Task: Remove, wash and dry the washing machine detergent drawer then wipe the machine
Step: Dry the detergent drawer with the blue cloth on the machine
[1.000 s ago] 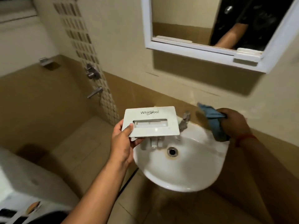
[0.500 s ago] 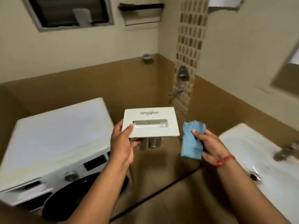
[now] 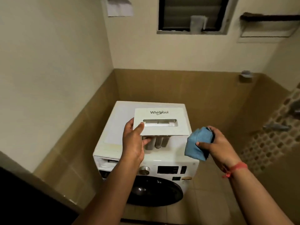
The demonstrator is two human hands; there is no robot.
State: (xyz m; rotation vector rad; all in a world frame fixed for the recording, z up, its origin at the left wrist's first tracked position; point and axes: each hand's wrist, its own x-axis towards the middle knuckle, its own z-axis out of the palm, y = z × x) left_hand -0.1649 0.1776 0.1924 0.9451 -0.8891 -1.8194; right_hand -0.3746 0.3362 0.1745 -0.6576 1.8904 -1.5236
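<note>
Tiled bathroom, left hand (image 3: 133, 140) gripping detergent drawer (image 3: 162, 121) above washing machine (image 3: 168, 161), right hand (image 3: 217, 143) clutching blue cloth (image 3: 197, 143)

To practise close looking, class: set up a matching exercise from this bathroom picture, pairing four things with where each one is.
Things:
1. drawer
2. cloth
3. dial
4. window

Places:
A. high on the far wall
B. held in the right hand
C. on the washer front panel, above the door
D. held in the left hand, over the washer top

Pairs: 1-D, 2-B, 3-C, 4-A
</note>
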